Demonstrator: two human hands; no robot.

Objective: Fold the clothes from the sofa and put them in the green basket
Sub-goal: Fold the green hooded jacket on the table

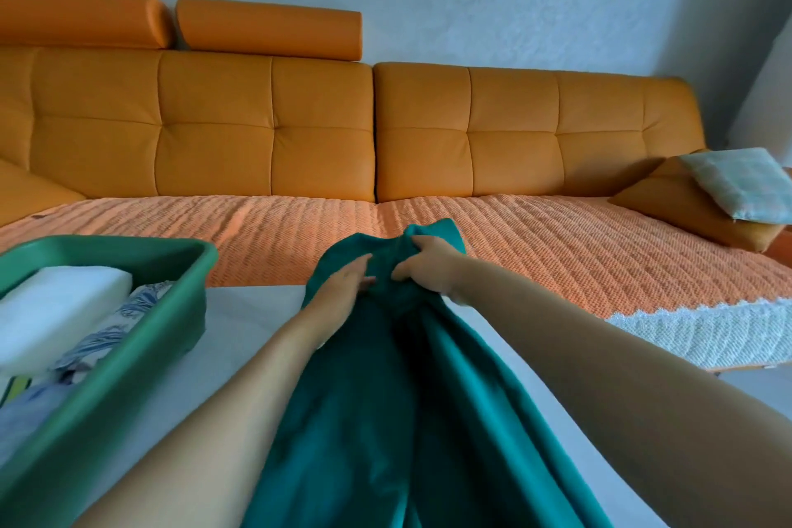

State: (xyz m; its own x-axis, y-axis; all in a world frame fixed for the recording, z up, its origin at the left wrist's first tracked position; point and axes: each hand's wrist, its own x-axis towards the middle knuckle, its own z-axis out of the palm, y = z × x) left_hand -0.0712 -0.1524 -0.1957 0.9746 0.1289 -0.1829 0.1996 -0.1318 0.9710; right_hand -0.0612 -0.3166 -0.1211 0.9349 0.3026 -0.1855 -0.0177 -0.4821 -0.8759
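Note:
A long teal garment (385,399) stretches from the bottom of the view up to the front edge of the orange sofa (265,129). My right hand (422,266) grips a bunched fold at the garment's far end. My left hand (345,281) lies flat on the cloth just left of it, fingers straight. The green basket (141,339) stands at the left on a white surface and holds a folded white piece (60,304) and a blue patterned piece (115,326).
An orange knitted cover (557,244) lies over the sofa seat, with a white fringed edge at the right. An orange cushion (677,201) with a pale checked pillow (741,180) on it sits at the sofa's right end. Two orange headrests top the left backrest.

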